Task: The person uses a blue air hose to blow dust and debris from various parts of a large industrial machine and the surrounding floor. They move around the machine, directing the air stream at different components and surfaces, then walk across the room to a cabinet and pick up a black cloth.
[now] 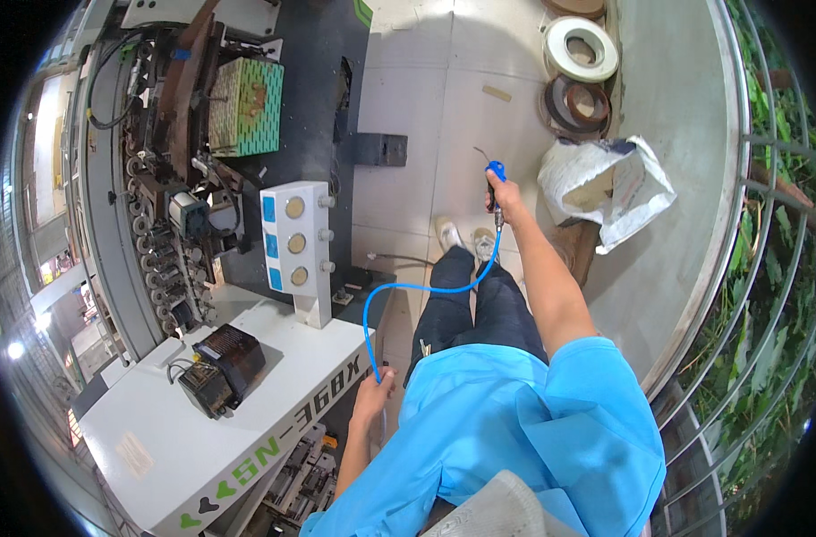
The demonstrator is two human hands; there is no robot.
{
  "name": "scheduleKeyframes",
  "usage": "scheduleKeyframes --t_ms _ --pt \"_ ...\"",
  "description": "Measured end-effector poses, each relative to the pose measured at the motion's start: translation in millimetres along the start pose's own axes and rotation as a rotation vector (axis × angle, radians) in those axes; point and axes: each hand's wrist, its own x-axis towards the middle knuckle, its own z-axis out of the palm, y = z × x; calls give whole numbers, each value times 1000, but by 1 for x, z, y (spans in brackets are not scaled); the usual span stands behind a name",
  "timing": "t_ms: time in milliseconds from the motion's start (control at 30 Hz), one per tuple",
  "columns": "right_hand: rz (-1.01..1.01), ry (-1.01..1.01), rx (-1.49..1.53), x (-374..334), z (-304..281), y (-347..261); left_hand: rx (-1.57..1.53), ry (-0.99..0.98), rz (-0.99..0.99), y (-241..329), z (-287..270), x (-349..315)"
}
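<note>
My right hand (507, 200) is closed around an air blow gun (495, 168) with a blue top and a thin bent nozzle, held out over the floor. From its lower end a blue air hose (417, 286) loops leftward across my legs and down to my left hand (372, 396). That hand is closed on the hose beside the edge of a white machine cover (287, 380); its fingers are partly hidden.
At left stands a machine with rows of rollers (148, 242) and a white panel of round knobs (295, 237). A dark motor (233, 358) rests on the cover. Along the right wall are edge-banding rolls (580, 50) and an open white sack (605, 188).
</note>
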Motion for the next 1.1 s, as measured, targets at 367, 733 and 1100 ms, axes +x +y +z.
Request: scheduleKeyframes --t_ms 367,733,1100 --pt "-217 393 167 110 2 -196 -209 22 -66 87 -39 73" --pt "-117 67 -22 183 114 -325 -362 34 -121 228 -44 37" --pt "-187 -202 -397 128 194 -372 -353 229 14 271 41 16"
